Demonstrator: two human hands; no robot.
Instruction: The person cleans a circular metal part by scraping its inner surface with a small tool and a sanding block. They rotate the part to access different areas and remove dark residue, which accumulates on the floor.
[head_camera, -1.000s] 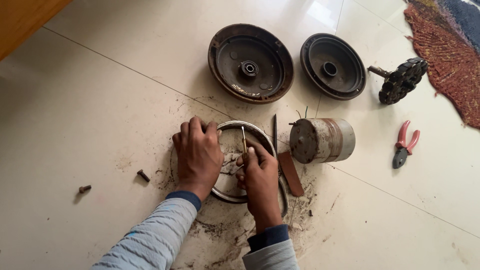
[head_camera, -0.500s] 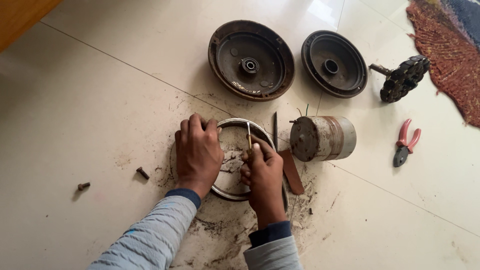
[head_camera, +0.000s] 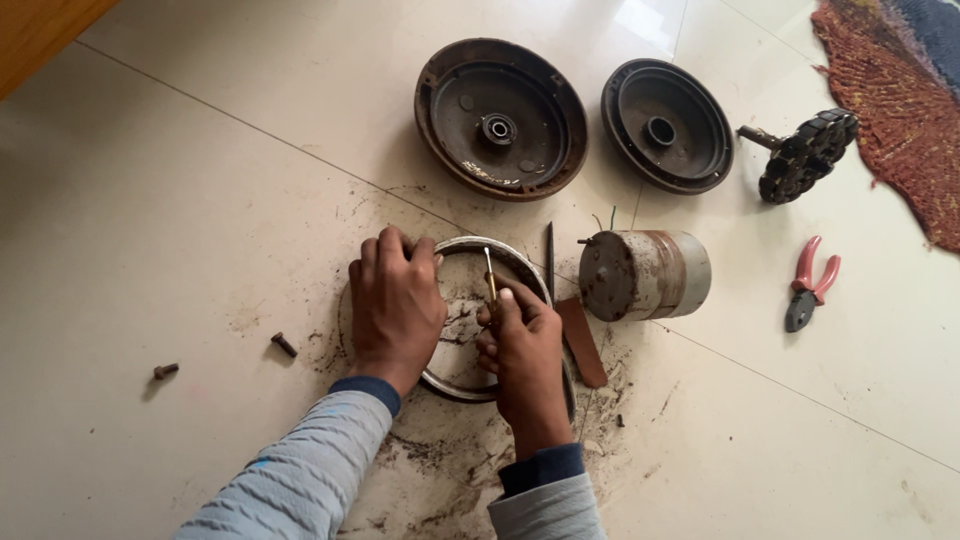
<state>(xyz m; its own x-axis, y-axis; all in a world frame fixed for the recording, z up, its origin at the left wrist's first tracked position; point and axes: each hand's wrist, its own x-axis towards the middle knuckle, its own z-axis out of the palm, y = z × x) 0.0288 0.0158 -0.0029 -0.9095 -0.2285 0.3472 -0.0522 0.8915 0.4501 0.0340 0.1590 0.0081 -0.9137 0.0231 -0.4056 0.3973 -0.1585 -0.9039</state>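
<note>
A metal ring (head_camera: 510, 262) lies flat on the dirty tiled floor (head_camera: 220, 220). My left hand (head_camera: 395, 305) presses down over its left rim, fingers curled across the edge. My right hand (head_camera: 525, 355) rests on the ring's right side and grips a thin tool with a yellowish shaft (head_camera: 489, 277), its tip pointing up and away inside the ring. Dirt and rust flakes lie inside and around the ring.
Two dark round covers (head_camera: 502, 120) (head_camera: 667, 125) lie beyond the ring. A rusty metal cylinder (head_camera: 645, 275) lies to the right, beside a flat rusty bar (head_camera: 582, 342) and a thin rod (head_camera: 549, 262). Red-handled pliers (head_camera: 810, 285), a toothed rotor (head_camera: 805, 155), two bolts (head_camera: 284, 344) (head_camera: 165, 371), rug (head_camera: 890, 90).
Both hands stay on the ring; the right hand with the tool has shifted only slightly inside it.
</note>
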